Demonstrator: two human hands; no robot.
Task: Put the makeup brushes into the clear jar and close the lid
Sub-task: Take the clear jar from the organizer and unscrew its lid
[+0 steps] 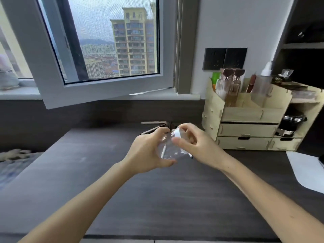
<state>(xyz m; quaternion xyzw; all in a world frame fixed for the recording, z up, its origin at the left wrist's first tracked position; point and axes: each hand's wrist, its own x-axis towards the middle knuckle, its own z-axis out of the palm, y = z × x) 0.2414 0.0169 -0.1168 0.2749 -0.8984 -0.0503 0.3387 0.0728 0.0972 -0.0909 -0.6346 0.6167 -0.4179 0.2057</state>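
Observation:
The clear jar [169, 149] is held tilted above the dark desk, its mouth pointing up and to the right. My left hand [149, 151] grips the jar's body from the left. My right hand [194, 144] wraps its fingers around the white lid [178, 133] at the jar's mouth. A thin white brush handle shows through the jar wall. Two long makeup brushes [154, 126] lie on the desk behind my hands, near the back edge. A small dark-tipped item [190, 156] peeks out under my right hand.
A wooden cosmetics organiser [249, 130] with drawers and bottles stands at the back right. A white sheet [308, 171] lies at the right edge. An open window sash [105, 92] hangs over the desk's back left. Patterned fabric [14, 160] sits at the left.

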